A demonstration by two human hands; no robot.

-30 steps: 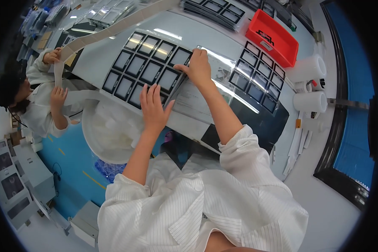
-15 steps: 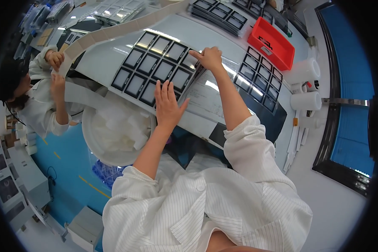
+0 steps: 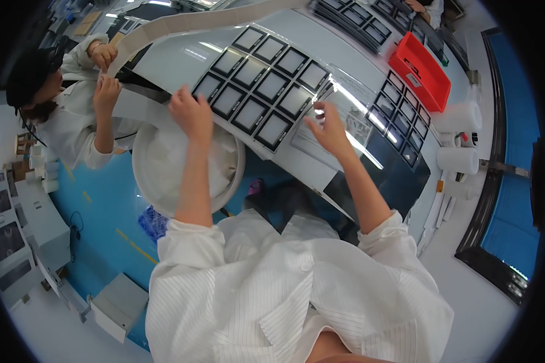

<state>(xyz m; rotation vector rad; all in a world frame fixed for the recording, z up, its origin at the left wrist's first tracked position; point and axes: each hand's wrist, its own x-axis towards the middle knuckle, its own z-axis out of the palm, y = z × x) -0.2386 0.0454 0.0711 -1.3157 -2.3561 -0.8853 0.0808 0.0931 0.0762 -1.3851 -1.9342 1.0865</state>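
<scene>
A stack of black-framed panels (image 3: pixel 271 86), a grid of dark frames with pale windows, lies on the table ahead of me. At its left edge my left hand (image 3: pixel 192 116) is raised, its fingers bent and smeared by motion; whether they hold anything does not show. My right hand (image 3: pixel 331 132) hovers just off the stack's right edge with thumb and fingers apart and nothing between them. Beneath that hand a printed sheet (image 3: pixel 312 147) lies on the tabletop. A second, darker framed grid (image 3: pixel 399 118) sits farther right.
A red tray (image 3: pixel 435 78) with small black pieces stands at the far right, near white rolls (image 3: pixel 457 160). Left of my legs is a white round bin (image 3: pixel 140 181) holding pale scraps. A co-worker (image 3: pixel 82 109) at the left handles a long pale strip (image 3: pixel 194 24).
My left hand has left the panels' near edge and moved left. My right hand has come off the far right corner toward me and opened. My view has shifted.
</scene>
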